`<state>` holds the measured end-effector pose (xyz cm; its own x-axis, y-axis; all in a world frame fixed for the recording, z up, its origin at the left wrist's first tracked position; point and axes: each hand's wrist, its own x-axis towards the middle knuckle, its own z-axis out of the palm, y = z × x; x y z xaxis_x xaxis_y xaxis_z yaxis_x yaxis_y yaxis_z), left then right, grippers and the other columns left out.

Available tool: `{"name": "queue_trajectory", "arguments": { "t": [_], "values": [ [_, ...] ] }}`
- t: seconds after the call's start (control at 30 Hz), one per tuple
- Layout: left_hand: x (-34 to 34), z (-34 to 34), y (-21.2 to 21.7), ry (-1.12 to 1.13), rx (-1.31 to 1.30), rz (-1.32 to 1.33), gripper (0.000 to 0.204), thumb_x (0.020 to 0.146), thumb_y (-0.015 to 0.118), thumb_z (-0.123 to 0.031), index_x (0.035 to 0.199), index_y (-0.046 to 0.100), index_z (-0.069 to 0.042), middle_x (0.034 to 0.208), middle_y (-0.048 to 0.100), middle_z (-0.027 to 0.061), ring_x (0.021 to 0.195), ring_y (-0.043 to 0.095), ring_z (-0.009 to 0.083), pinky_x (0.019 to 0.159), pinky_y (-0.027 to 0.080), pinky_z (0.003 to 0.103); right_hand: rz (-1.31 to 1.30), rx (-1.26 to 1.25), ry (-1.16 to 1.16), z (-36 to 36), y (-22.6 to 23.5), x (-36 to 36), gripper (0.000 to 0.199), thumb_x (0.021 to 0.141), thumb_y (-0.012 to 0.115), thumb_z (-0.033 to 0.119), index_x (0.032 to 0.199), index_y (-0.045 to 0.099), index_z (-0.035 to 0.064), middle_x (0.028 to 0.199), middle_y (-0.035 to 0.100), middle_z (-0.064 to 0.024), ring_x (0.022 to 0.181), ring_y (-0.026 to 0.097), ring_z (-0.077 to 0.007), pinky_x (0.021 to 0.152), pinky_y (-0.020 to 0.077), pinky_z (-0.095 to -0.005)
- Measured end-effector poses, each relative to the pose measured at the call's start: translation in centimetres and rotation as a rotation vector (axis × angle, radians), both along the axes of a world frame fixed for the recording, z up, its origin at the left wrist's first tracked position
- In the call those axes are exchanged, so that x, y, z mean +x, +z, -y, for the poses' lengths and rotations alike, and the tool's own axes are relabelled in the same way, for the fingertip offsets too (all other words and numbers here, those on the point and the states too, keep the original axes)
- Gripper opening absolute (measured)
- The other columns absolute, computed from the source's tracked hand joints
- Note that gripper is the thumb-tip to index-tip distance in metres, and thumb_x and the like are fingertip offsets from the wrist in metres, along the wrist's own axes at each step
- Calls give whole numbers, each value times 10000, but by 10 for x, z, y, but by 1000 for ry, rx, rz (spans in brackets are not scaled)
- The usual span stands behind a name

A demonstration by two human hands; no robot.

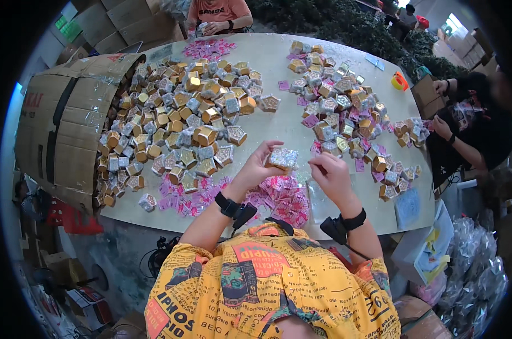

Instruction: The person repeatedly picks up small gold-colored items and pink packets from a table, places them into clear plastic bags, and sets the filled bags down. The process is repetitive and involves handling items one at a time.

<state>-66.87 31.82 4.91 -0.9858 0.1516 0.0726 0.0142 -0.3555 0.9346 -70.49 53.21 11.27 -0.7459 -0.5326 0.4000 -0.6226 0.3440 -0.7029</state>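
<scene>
My left hand [257, 168] grips a small gold box with a glittery silver-white top [283, 158], held above the table in front of me. To its right, my right hand [331, 174] is raised with thumb and fingertips pinched together; whatever they hold, if anything, is too small to make out. Beneath and between my hands lies a heap of small pink printed packets [284, 199]. A flat clear plastic sheet or bag [322, 202] rests below my right hand. Dark bands with small devices circle both my wrists.
A big pile of gold and silver faceted boxes [180, 116] spills from a tipped cardboard carton [69, 121] at left. Another pile mixed with pink packets [338, 104] runs along the right. Orange tape [400, 81] lies far right. Two people work at the table's far and right edges.
</scene>
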Motion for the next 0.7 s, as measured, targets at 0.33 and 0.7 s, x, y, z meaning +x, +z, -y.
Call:
{"name": "queue_trajectory", "arguments": {
  "t": [0.33, 0.7],
  "values": [
    [18, -4, 14, 77, -202, -125, 498, 686, 720, 49, 1129, 514, -47, 1048, 587, 33, 993, 567, 116, 877, 462, 277, -329, 252, 88, 8, 21, 11, 90, 739, 626, 87, 746, 549, 41, 686, 534, -98, 610, 574, -298, 546, 477, -385],
    [30, -6, 17, 93, -191, -137, 491, 678, 735, 37, 1110, 518, -57, 1027, 589, 21, 970, 569, 107, 863, 467, 276, -396, 305, 106, 8, 25, 25, 114, 731, 625, 90, 730, 522, 41, 680, 518, -95, 619, 573, -289, 547, 476, -384]
  ]
}}
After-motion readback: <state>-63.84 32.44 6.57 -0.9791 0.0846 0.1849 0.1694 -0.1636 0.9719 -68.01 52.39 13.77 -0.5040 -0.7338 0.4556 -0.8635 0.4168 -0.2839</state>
